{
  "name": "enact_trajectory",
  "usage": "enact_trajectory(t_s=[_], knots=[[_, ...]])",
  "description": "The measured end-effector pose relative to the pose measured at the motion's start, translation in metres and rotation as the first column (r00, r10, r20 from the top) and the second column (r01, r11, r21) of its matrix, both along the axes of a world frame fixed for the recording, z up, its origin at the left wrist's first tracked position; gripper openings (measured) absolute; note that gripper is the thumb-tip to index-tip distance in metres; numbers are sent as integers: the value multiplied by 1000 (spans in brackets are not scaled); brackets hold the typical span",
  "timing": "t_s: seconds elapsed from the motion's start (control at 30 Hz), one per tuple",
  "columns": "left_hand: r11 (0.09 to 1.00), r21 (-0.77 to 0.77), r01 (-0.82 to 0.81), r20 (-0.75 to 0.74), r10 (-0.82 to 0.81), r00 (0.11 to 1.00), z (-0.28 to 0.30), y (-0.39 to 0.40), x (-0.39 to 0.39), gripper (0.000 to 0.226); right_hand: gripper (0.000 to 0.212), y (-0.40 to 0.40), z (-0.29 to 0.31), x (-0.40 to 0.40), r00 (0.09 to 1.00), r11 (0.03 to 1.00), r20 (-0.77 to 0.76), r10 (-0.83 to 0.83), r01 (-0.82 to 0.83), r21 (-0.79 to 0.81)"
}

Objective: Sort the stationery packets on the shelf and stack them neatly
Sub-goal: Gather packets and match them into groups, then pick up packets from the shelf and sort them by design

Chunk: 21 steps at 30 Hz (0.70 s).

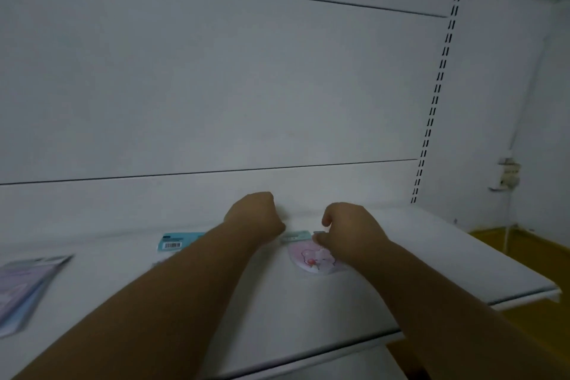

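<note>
Your right hand (351,230) was the nearer one: its curled fingers lay on the top edge of the pink packet (311,257), though whether they pinched it or merely rested there could not be told from the blur. Your left hand (254,214) was closed into a loose fist just beside that packet's top left corner, and what, if anything, it held was hidden.

You were working on the white shelf (431,256), close to its back wall. Far out at your left lay the stack of pale blue packets (24,284), well apart from both hands. Between that stack and your left forearm lay a teal packet (175,242), barcode up and partly covered by the arm. The pink packet lay flat, its rounded end toward you and its header strip toward the wall, so its long axis ran from you to the back of the shelf.

Judging from that, any move to the stack would have carried the packet leftward across your left arm, so the left hand looked better placed to receive it.
</note>
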<state>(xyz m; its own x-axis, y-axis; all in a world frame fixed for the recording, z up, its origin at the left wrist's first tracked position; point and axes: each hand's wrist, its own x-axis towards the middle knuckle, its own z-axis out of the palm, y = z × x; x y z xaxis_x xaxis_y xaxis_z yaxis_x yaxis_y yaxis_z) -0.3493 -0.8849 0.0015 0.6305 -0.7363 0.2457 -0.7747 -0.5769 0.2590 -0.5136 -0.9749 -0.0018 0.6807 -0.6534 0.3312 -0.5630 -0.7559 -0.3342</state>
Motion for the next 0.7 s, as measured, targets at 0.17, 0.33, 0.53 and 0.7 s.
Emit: enact_trajectory(t_s=[0.17,0.33,0.53,0.7], knots=[[987,-155,-41,57,50,997,11,60,20,17,37,61,28,40,978,984,132,164,-153,-88],[960,-221,-173,154,210,966,22,220,64,19,36,187,60,112,913,919,167,373,-340,-198],[887,-184,-423,237,457,857,12,475,103,24,40,401,82,210,784,770,103,612,-560,-307],[808,-152,-569,267,587,764,1,651,117,25,40,569,96,280,664,648,85,743,-681,-342]])
